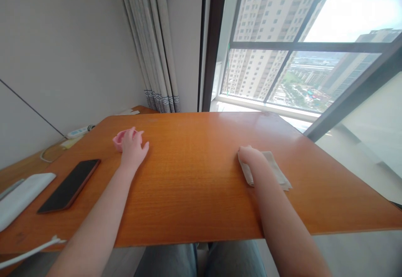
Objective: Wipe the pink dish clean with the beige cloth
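My left hand (133,145) is over a small pink bowl-like thing (117,141) at the left of the table. Its thumb and fingers are spread apart, and I cannot tell whether they touch the rim. To the right, my right hand (250,155) is closed at the upper left corner of a folded beige cloth (278,170), which lies flat on the wooden table (188,176). The fingertips of that hand are hidden beneath it, and the forearm covers part of the cloth.
Left of my left forearm lies a black phone (70,185), with a white case-like object (27,195) beside it. A white cable (31,252) crosses the near left corner. A power strip (78,132) rests by the wall. Beyond the table are a curtain (157,51) and a large window (292,47).
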`<state>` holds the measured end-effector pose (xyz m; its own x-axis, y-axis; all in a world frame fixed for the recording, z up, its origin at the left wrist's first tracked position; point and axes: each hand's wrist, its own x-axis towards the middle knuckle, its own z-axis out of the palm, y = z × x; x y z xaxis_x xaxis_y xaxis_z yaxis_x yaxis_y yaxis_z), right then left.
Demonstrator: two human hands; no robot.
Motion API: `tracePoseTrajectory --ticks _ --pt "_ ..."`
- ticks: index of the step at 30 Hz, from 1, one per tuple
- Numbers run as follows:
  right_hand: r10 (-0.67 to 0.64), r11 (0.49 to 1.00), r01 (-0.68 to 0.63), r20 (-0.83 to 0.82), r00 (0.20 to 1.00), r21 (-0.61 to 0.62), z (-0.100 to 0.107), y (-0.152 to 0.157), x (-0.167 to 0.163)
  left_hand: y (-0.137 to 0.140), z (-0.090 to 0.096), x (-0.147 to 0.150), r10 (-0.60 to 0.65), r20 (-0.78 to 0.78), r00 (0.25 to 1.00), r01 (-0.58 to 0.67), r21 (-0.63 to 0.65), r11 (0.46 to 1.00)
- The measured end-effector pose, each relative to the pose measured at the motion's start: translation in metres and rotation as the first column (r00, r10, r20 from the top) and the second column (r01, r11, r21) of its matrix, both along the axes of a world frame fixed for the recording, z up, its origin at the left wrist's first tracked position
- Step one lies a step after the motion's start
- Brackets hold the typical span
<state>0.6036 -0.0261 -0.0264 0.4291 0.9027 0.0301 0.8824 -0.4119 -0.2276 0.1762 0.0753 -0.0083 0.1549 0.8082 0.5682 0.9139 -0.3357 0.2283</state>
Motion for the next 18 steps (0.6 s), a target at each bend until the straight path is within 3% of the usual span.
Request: tracePoseTrajectory --ticks 2,3,5,6,7,8,10,13,15,18 --pt "0.029 0.998 -0.028 0.011 1.0 -0.059 -0.001 0.004 -0.021 -0.029 0.008 0.043 -0.294 0.084 0.952 0.301 -0.089 0.949" --pt "0.05 0.996 -0.049 0.013 0.999 -0.07 0.0 0.006 -0.033 -0.047 0.01 0.066 -0.443 0.125 0.888 0.459 -0.16 0.874" --pt "0.118 0.991 -0.118 -0.008 0.993 -0.07 0.002 0.008 -0.058 -0.082 0.012 0.109 -0.707 0.174 0.685 0.721 -0.296 0.626" --pt "0.168 0.984 -0.17 -0.037 0.985 -0.051 0.004 0.008 -0.07 -0.098 0.011 0.127 -0.785 0.182 0.593 0.786 -0.343 0.514" --pt "0.241 0.97 -0.242 -0.086 0.967 -0.001 0.006 0.008 -0.081 -0.111 0.01 0.141 -0.828 0.183 0.53 0.817 -0.37 0.441" --pt "0.313 0.95 -0.305 -0.143 0.939 0.072 0.008 0.008 -0.091 -0.12 0.008 0.15 -0.848 0.171 0.502 0.824 -0.394 0.408" --pt "0.427 0.895 -0.371 -0.237 0.873 0.246 0.011 0.008 -0.104 -0.13 0.004 0.157 -0.827 0.115 0.551 0.768 -0.458 0.448" --pt "0.488 0.83 -0.356 -0.252 0.836 0.429 0.013 0.011 -0.107 -0.13 0.0 0.14 -0.708 -0.005 0.706 0.581 -0.568 0.583" --pt "0.468 0.825 -0.336 -0.216 0.857 0.454 0.01 0.015 -0.101 -0.127 0.0 0.115 -0.616 -0.081 0.784 0.46 -0.591 0.662" --pt "0.398 0.886 -0.323 -0.186 0.898 0.334 0.003 0.019 -0.092 -0.12 -0.001 0.062 -0.403 -0.201 0.893 0.245 -0.534 0.809"
